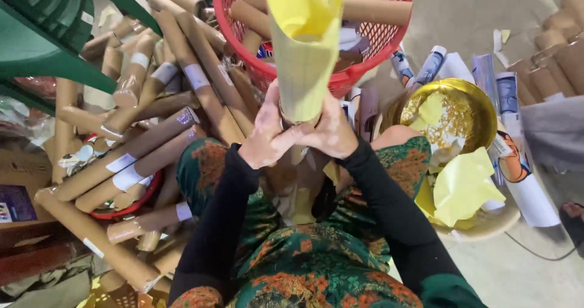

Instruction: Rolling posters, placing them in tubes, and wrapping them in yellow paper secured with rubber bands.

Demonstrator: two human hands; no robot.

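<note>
Both arms in black sleeves reached up from the lower frame to its centre, left hand (266, 139) and right hand (331, 131) pressed close together, fingers curled in a grip.

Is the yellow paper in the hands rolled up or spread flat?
Rolled up: the yellow paper forms a cone-like tube, open at the top, with both the left hand and right hand gripping its lower end.

Pale concrete floor (480, 16); green plastic chair (42, 28) at upper left.
</note>
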